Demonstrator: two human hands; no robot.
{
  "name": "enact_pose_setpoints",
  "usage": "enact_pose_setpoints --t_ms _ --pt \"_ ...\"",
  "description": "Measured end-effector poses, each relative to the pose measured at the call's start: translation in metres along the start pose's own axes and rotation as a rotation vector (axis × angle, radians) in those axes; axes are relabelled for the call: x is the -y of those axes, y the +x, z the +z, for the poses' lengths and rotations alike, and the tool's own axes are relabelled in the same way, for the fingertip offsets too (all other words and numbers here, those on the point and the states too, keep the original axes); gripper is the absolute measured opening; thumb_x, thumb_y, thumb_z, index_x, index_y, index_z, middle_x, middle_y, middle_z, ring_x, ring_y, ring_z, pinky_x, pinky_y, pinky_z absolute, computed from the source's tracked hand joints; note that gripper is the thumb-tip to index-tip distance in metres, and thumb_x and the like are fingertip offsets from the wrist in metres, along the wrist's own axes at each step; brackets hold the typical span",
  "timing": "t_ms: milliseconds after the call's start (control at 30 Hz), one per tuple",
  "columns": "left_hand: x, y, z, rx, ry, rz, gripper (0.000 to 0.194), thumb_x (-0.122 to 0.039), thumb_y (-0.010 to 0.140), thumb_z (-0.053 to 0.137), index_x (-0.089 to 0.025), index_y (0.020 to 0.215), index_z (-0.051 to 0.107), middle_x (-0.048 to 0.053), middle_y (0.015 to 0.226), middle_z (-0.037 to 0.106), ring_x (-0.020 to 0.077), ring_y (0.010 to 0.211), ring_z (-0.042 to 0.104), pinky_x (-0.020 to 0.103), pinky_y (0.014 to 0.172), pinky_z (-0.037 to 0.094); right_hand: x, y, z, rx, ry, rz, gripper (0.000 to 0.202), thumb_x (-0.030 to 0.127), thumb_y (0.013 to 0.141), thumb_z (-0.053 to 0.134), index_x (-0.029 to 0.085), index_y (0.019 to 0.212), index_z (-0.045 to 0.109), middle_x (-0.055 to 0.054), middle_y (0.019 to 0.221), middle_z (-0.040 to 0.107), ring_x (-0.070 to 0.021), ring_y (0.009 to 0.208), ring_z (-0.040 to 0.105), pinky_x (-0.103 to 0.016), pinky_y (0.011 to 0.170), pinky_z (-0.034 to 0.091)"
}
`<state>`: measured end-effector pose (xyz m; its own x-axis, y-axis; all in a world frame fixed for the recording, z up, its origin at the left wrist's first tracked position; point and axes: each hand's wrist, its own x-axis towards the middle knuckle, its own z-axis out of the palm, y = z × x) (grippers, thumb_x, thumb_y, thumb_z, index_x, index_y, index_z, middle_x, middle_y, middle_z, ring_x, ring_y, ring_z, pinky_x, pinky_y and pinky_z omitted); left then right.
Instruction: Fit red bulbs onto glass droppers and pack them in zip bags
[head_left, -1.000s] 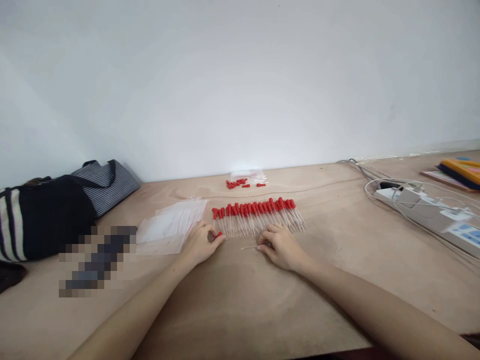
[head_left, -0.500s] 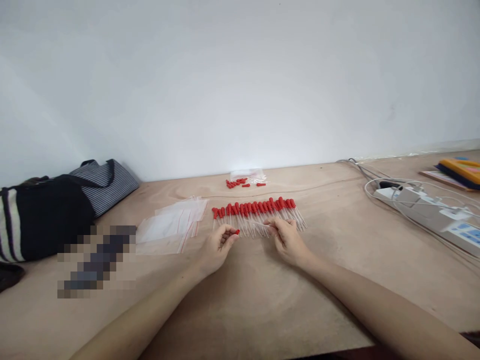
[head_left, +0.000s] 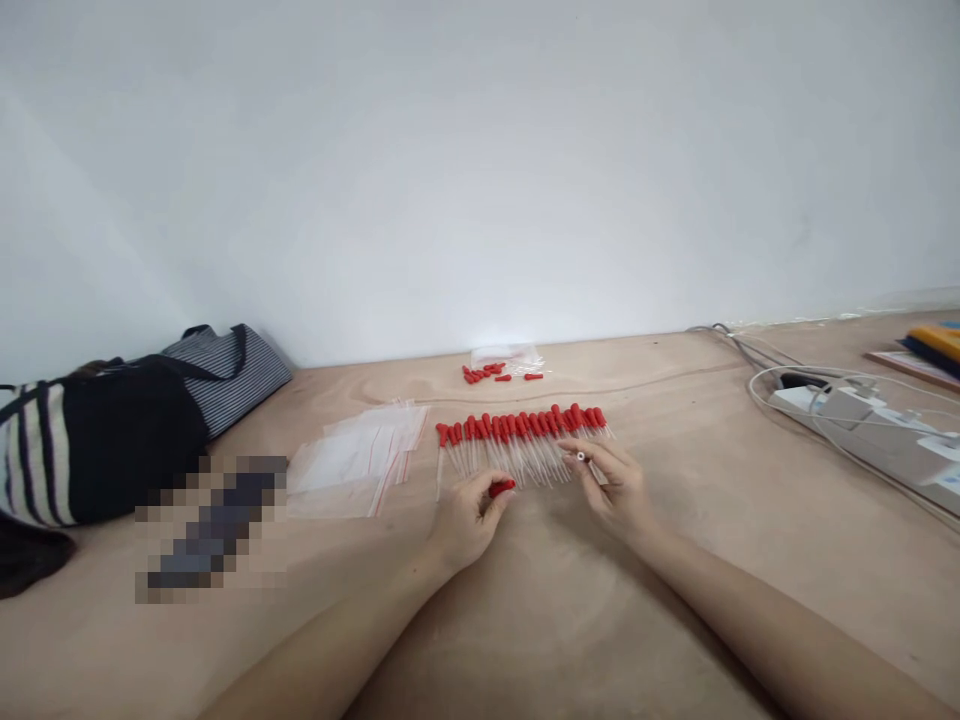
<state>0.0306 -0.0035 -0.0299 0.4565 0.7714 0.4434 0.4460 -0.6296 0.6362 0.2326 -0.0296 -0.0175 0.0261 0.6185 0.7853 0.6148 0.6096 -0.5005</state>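
Observation:
My left hand (head_left: 472,515) is closed, pinching a red rubber dropper bulb (head_left: 502,487) between thumb and fingers. To its right, my right hand (head_left: 611,490) grips a thin clear dropper tube (head_left: 580,457), whose round open end points toward me. The bulb and the tube are apart. Just beyond both hands lies a row of droppers (head_left: 517,428), red bulbs on the far side and clear stems toward me. Farther back, several loose red bulbs (head_left: 480,374) lie beside a clear plastic bag (head_left: 499,354) and some thin clear tubes (head_left: 534,362).
Clear zip bags (head_left: 352,455) with red lines are spread left of the row. A pixelated dark object (head_left: 217,525) and black and striped bags (head_left: 135,430) lie farther left. On the right are a power strip (head_left: 862,420) with cables and a yellow-and-blue item (head_left: 934,350).
My right hand has turned the tube so that its end now faces me. More of the red bulb shows in my left hand. The whole view has shifted slightly.

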Motion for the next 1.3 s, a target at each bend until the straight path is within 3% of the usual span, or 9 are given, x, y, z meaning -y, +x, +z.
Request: enact_pose_setpoints --t_ms 100,167,233,333,433,567,967,1300 --pt "-0.003 0.000 -0.001 0.003 0.020 0.059 0.013 -0.021 0.080 0.049 -0.017 0.089 0.057 0.003 0.081 0.061 0.0137 0.075 0.057 0.025 0.068 0.046 0.000 0.004 -0.004 0.005 -0.119 -0.139 0.014 0.016 0.079 0.046 0.019 0.086 0.059 -0.009 0.088 0.055 -0.0178 0.083 0.052 -0.033 0.070 0.040" --pt "-0.005 0.000 -0.002 0.005 0.015 0.070 0.015 -0.021 0.080 0.049 -0.018 0.093 0.057 0.003 0.083 0.062 0.0137 0.077 0.057 0.026 0.069 0.046 -0.003 0.004 -0.004 0.110 -0.143 -0.230 0.017 0.013 0.081 0.041 0.018 0.085 0.057 -0.008 0.089 0.057 -0.0160 0.082 0.053 -0.037 0.078 0.036" --pt "-0.006 0.000 -0.002 -0.009 0.026 0.052 0.017 -0.021 0.080 0.050 -0.018 0.094 0.057 0.003 0.085 0.062 0.0141 0.078 0.057 0.026 0.070 0.046 -0.005 0.003 -0.002 0.256 -0.141 -0.295 0.023 0.009 0.083 0.036 0.019 0.088 0.056 -0.003 0.078 0.058 -0.0119 0.071 0.052 -0.038 0.082 0.032" --pt "-0.008 0.000 -0.004 -0.034 0.061 0.021 0.015 -0.023 0.079 0.050 -0.018 0.090 0.059 0.003 0.081 0.063 0.0147 0.076 0.056 0.027 0.068 0.045 -0.008 -0.002 0.006 0.377 -0.172 -0.325 0.026 0.011 0.083 0.038 0.022 0.098 0.056 0.001 0.065 0.055 -0.0098 0.059 0.048 -0.033 0.075 0.032" --pt "-0.010 0.001 -0.005 -0.024 0.070 0.029 0.013 -0.023 0.080 0.050 -0.017 0.087 0.059 0.003 0.078 0.062 0.0146 0.073 0.056 0.027 0.067 0.045 -0.009 -0.008 0.013 0.380 -0.209 -0.284 0.031 0.011 0.083 0.038 0.020 0.109 0.052 -0.002 0.069 0.056 -0.0116 0.061 0.046 -0.029 0.066 0.032" --pt "-0.012 0.000 -0.005 -0.024 0.058 0.041 0.013 -0.022 0.080 0.048 -0.017 0.088 0.058 0.004 0.079 0.062 0.0147 0.075 0.055 0.027 0.069 0.044 -0.007 -0.011 0.016 0.422 -0.221 -0.261 0.043 0.002 0.079 0.033 0.016 0.118 0.046 -0.004 0.075 0.057 -0.0129 0.065 0.046 -0.029 0.066 0.030" --pt "-0.016 -0.001 0.000 -0.095 0.114 0.066 0.012 -0.021 0.080 0.049 -0.018 0.086 0.059 0.004 0.077 0.062 0.0149 0.073 0.056 0.027 0.067 0.046 0.006 -0.005 0.009 0.357 -0.170 -0.235 0.029 0.008 0.077 0.043 0.021 0.097 0.059 -0.001 0.074 0.065 -0.0115 0.061 0.051 -0.030 0.065 0.023" --pt "-0.013 -0.001 -0.001 -0.072 0.119 0.064 0.016 -0.023 0.081 0.048 -0.018 0.088 0.061 0.004 0.078 0.063 0.0149 0.074 0.056 0.028 0.068 0.045 0.010 -0.009 0.010 0.400 -0.093 -0.119 0.028 0.010 0.080 0.041 0.019 0.101 0.056 -0.001 0.076 0.064 -0.0114 0.064 0.052 -0.029 0.066 0.025"
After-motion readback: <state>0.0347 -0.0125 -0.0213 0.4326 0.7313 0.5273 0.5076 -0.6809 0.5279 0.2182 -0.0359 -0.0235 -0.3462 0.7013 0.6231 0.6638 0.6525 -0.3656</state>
